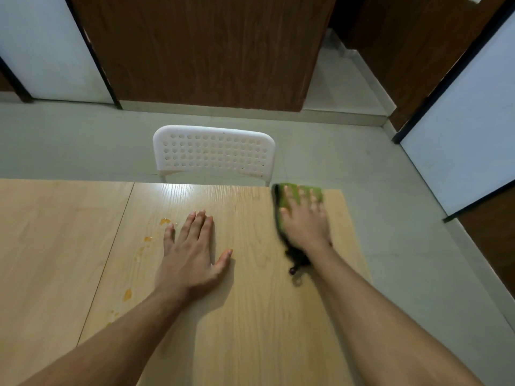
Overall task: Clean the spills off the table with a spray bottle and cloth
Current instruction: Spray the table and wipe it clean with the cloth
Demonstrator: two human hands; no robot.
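A white perforated chair stands at the surface's far edge, on a pale tiled floor; dark wood panels behind.

The counter looks like pale wood-grain laminate, smooth with a soft sheen at the far edge. Orange spills sit on it wet and glossy. The green cloth looks soft and matt. The white chair is perforated plastic, and the floor is smooth grey.
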